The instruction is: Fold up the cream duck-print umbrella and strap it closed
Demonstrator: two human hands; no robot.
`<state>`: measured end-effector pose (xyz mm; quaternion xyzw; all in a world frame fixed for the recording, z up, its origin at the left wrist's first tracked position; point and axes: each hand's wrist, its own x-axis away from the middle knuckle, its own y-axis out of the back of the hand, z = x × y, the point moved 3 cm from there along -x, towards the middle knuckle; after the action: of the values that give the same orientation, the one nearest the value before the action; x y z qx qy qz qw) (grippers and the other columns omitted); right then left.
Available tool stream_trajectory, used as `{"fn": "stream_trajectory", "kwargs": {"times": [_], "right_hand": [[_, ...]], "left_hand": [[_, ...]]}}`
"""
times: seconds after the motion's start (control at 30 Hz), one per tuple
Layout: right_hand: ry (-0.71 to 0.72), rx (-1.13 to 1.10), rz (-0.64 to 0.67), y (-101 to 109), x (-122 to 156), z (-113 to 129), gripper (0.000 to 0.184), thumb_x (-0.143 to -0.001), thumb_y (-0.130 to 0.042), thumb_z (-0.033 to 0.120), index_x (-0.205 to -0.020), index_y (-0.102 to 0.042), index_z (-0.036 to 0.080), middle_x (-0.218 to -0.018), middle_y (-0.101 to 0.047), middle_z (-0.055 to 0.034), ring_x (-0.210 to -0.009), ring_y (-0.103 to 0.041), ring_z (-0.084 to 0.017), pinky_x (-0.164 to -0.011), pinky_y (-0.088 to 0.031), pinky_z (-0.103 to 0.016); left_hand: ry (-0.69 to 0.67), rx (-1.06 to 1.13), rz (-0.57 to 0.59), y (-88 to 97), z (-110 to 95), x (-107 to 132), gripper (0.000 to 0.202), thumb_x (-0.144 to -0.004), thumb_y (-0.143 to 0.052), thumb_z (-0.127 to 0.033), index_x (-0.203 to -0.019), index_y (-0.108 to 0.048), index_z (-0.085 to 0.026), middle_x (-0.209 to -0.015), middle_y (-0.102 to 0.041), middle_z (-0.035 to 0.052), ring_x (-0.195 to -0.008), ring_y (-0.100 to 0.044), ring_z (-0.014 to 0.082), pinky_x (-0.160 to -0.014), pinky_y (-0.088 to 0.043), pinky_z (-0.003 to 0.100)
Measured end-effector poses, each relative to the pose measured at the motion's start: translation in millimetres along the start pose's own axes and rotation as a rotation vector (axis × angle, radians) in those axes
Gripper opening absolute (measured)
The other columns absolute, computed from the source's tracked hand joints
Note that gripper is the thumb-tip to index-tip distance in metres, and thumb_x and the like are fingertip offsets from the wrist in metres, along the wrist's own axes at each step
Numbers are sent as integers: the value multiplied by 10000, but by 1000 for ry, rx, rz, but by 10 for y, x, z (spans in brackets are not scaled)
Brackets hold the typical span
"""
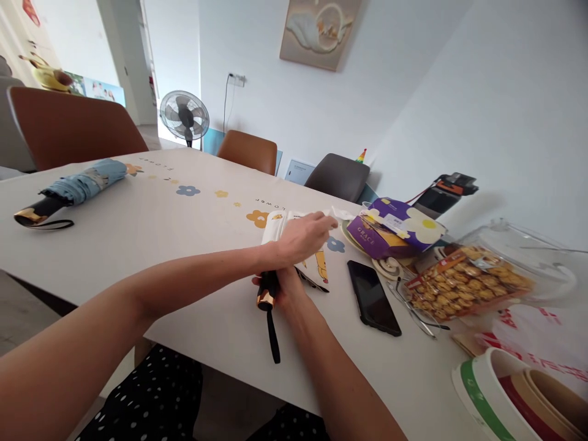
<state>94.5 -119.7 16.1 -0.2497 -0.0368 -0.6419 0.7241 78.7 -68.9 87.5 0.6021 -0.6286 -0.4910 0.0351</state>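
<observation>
Bare and close, the person's left arm [105, 318] comes in from the lower left and slants across to the middle of the white table [206, 223]. Beyond it, at the table's left side, lies a folded blue umbrella [98, 180], its dark handle pointing toward the near left. A brown chair [73, 125] stands behind that, then a standing fan [185, 116] and a second brown chair [248, 151].

At the middle, near the front edge, is a white umbrella [274, 229] with yellow figures printed on it, lying folded under both hands. From where I stand, the right hand [285, 285] is closed around its black handle [267, 288], the wrist strap [274, 337] trailing toward the person. The left hand [305, 237] crosses above it, fingers curled over the cloth; I can't tell whether they grip any of it.

Just right lies a black phone [374, 298], with a purple box [390, 228] behind it. Farther right come eyeglasses [416, 309], a clear tub of cookies [473, 278] and, nearest the corner, a white ring [475, 392] with a green band.
</observation>
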Motion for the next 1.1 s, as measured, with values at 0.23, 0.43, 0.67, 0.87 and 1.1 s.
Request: {"fn": "stream_trajectory", "kwargs": {"times": [0.23,0.43,0.67,0.87,1.1], "right_hand": [[-114,-206,50,-19,-5,-9,145,-722,-642,212,-747,-518,142,-618,-561,11,-376,-427,-55,-308,-392,-181],[-118,-167,44,-11,16,11,203,-684,-675,256,-741,-511,151,-611,-534,23,-385,-424,-51,-305,-387,-170],[-111,-171,77,57,-6,51,384,-716,-604,538,-782,-513,170,-613,-527,9,-375,-404,-58,-299,-373,-177],[-72,-3,-45,74,-5,36,264,-725,-645,372,-745,-490,159,-574,-528,7,-362,-412,-66,-290,-371,-187],[-74,248,-85,-1,97,9,261,-730,-611,380,-781,-483,159,-364,-450,31,-281,-394,-110,-266,-343,-208]], "left_hand": [[247,261,-329,808,502,383,328,-803,-374,-150,-926,-669,-224,-974,-572,24,-670,-554,99,-595,-453,231],[688,316,-232,885,1067,858,271,-670,-457,-129,-852,-653,-168,-827,-602,25,-450,-547,90,-407,-371,228],[753,378,-256,862,1124,975,288,-625,-460,-143,-848,-633,-203,-616,-526,-17,-404,-447,73,-425,-339,223],[763,203,-31,846,1237,1013,337,-613,-501,-159,-918,-637,-207,-746,-578,22,-596,-542,137,-578,-427,263],[320,116,-274,796,1015,923,287,-776,-373,-156,-953,-595,-195,-1076,-586,50,-969,-554,155,-865,-429,282]]}}
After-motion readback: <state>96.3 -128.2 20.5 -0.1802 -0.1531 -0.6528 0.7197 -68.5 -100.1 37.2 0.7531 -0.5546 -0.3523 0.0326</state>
